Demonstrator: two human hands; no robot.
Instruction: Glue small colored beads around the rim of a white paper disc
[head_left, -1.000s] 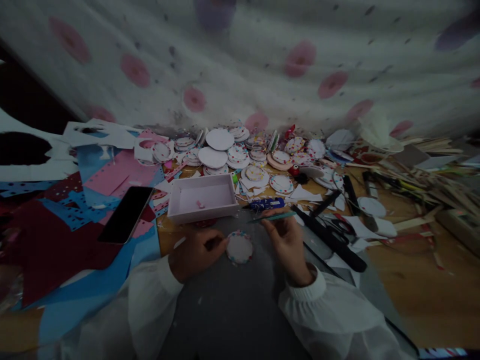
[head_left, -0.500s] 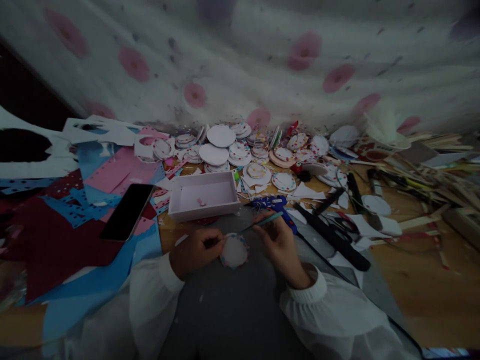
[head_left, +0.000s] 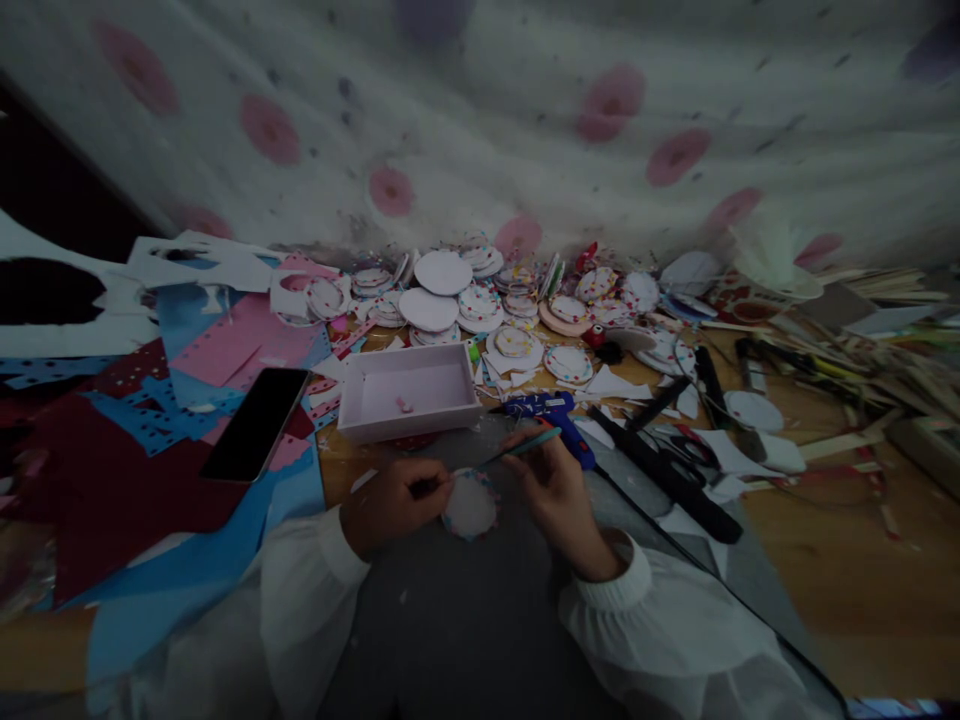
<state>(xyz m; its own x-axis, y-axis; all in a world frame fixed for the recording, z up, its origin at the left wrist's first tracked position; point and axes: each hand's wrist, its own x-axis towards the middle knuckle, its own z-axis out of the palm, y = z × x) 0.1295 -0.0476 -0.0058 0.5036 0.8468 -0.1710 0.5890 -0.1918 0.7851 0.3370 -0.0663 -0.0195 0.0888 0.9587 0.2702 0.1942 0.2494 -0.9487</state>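
Observation:
A small round white disc [head_left: 471, 505] with pink and blue dots around its rim sits over the grey mat. My left hand [head_left: 397, 500] is closed in a pinch at the disc's upper left edge; the exact contact is dim. In my right hand [head_left: 553, 490] are teal tweezers [head_left: 541, 438], held like a pen. Their tips point left and down, close to the disc's top edge. Whether anything is between the tips is too small to tell. A white open box [head_left: 411, 428] just beyond my hands holds a small pink bit [head_left: 403, 404].
A blue glue gun [head_left: 574, 440] lies right of the box, its cord running toward me. Black-handled tools [head_left: 675, 480] and scissors lie further right. Decorated discs [head_left: 514, 345] are stacked along the back. A phone [head_left: 259, 425] rests on coloured felt sheets [head_left: 135, 480] at left.
The tweezers and my right hand have shifted very slightly left. My left hand and the disc stay nearly where they were.

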